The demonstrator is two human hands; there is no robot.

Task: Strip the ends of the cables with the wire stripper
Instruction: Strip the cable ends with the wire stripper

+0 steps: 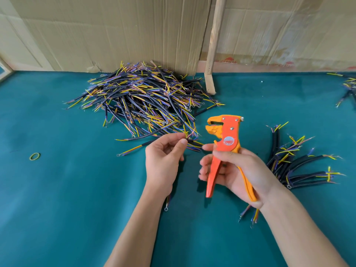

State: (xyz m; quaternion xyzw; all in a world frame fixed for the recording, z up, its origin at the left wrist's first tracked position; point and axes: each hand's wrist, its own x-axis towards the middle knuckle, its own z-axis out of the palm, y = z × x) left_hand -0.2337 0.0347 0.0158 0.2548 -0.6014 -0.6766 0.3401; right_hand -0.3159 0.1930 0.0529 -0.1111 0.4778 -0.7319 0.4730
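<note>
While the right hand [237, 170] holds the stripper [224, 151], the cable [192, 145] sits in the left grip [165, 157].

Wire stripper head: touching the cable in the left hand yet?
Apart. The head view shows green table between the wire stripper head and the cable ends pinched by the left hand.
</note>
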